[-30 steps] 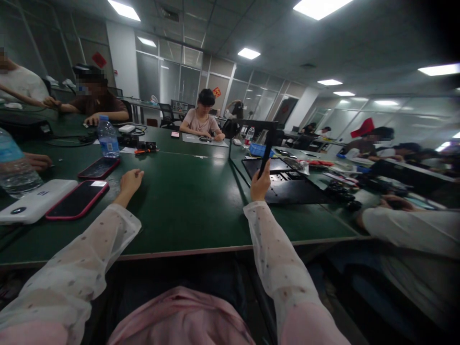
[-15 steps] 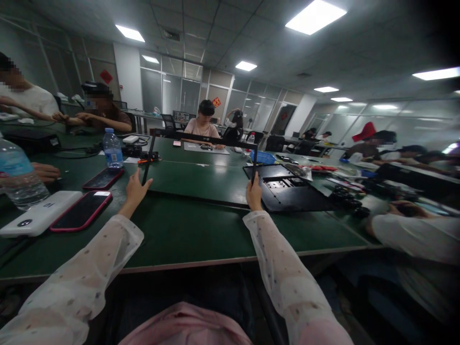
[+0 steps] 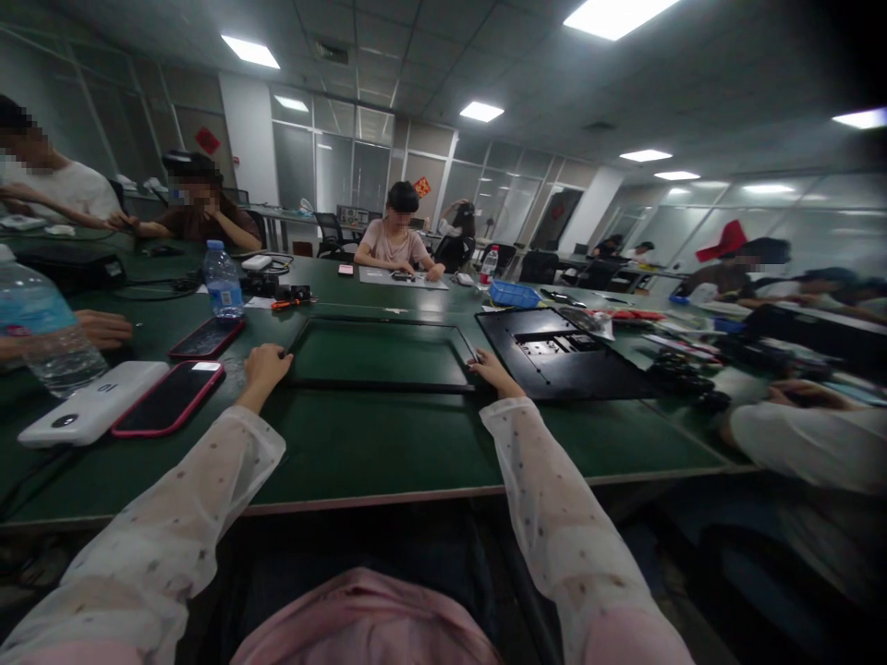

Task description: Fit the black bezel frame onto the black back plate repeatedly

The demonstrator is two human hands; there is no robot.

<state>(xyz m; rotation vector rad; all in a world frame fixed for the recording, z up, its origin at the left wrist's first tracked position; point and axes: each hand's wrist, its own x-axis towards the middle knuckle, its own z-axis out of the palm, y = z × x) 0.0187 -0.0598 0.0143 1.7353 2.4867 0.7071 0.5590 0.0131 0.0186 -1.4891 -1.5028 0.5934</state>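
A thin black rectangular frame, like a monitor bezel, lies low and nearly flat over the green table. Gripping its left side is my left hand, fingers closed round the edge. My right hand pinches the right side, thumb and fingers pressed on it. Through the frame's opening the green tabletop shows. Just right of my right hand lies a black panel with a cut-out and metal parts in its middle, like a monitor back cover.
Left of me are a phone in a red case, a white power bank, a darker phone and water bottles. Beyond the panel stands a blue tray. A person sits opposite; others sit at both sides.
The black frame has gone from tilted upright to nearly flat, its far edge lowered towards the table. Both hands have stayed at its sides, and the left fingers have closed round it.
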